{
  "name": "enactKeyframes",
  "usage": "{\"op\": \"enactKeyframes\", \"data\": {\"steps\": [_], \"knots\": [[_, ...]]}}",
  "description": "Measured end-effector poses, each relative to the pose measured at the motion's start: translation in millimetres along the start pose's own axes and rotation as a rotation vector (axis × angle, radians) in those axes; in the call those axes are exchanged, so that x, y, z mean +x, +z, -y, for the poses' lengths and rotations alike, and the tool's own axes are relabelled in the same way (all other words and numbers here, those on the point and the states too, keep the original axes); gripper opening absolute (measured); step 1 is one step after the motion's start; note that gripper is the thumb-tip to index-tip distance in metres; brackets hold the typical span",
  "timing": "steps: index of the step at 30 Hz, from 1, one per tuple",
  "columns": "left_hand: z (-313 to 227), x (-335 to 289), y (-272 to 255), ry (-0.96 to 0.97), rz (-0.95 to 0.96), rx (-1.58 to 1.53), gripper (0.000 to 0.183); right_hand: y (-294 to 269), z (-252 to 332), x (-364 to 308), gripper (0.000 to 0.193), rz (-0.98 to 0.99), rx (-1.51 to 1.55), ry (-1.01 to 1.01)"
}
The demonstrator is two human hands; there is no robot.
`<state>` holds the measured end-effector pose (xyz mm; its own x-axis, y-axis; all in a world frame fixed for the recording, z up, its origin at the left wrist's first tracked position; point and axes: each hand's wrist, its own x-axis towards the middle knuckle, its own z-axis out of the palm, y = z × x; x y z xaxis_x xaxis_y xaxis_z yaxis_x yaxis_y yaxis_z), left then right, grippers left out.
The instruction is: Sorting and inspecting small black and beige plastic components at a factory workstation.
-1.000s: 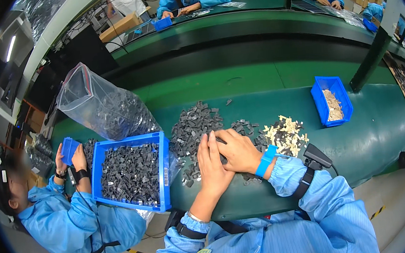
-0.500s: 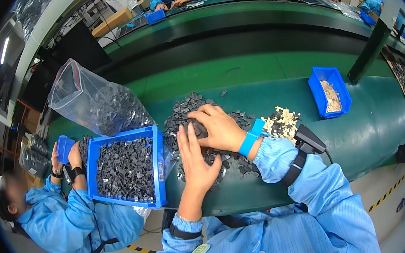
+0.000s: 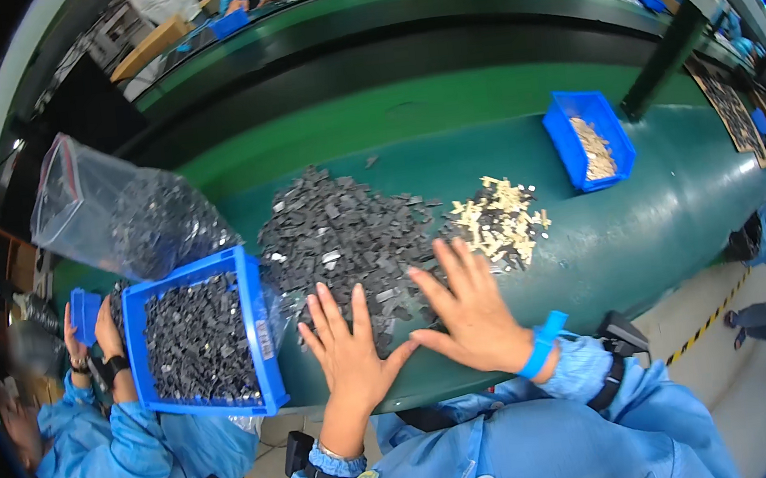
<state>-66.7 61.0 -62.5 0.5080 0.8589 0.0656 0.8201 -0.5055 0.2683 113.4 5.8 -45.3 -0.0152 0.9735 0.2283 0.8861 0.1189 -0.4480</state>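
A wide heap of small dark grey plastic parts (image 3: 340, 229) covers the green work surface in front of me. My left hand (image 3: 348, 350) lies flat with fingers spread at the heap's near edge. To its right, my right hand (image 3: 470, 314) is spread too, its fingertips close to the heap's near right side. The two thumbs come close together between the hands. Neither hand grips anything. Beside the dark heap, past my right fingertips, lies a smaller pile of cream-coloured parts (image 3: 498, 220) with some dark bits mixed in.
A blue bin (image 3: 262, 336) full of dark parts stands left, with a clear plastic bag (image 3: 86, 209) of more parts behind it. A smaller blue bin (image 3: 571, 159) holds beige pieces at right. A co-worker (image 3: 136, 461) sits at left; others work across the green bench (image 3: 490, 102).
My hands have drawn back from the heap toward me and opened flat, no longer cupped around a clump of dark parts. The heap lies more in view; the whole view has shifted.
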Motion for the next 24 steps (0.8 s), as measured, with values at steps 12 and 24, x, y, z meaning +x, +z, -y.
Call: {"op": "enactKeyframes", "data": {"steps": [12, 24], "knots": [[-2, 8, 9, 0.024, -0.082, -0.006, 0.096, 11, 13, 26, 0.062, -0.121, 0.397, -0.160], [-96, 92, 15, 0.249, -0.164, -0.027, 0.068, -72, -103, -5, 0.017, -0.457, 0.105, -0.083]]}}
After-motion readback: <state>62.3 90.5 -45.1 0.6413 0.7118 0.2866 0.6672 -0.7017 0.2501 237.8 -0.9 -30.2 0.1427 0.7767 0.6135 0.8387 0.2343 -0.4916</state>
